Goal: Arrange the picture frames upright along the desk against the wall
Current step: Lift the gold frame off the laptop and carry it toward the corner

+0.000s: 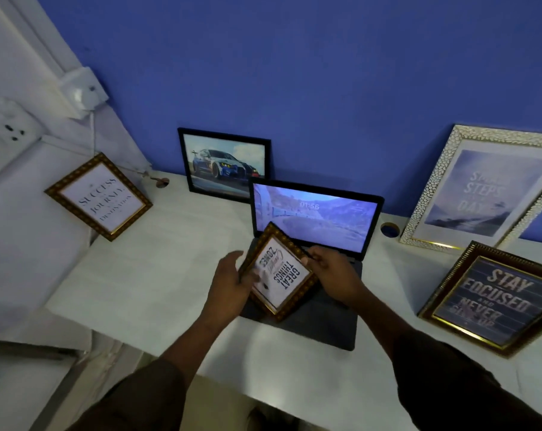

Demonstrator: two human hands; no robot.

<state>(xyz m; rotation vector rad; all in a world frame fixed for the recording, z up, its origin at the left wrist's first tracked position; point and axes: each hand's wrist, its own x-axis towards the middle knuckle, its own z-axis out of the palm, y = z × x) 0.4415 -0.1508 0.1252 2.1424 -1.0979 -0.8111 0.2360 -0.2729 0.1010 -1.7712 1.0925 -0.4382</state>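
Both hands' fingers — gold frame between

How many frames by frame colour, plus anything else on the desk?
Dark gold ornate frames: 3, the SUCCESS frame, the GREAT THINGS frame in both hands, the STAY FOCUSED frame
Black frame: 1, the car picture
White-and-gold frame: 1
Laptop: 1
Total: 6
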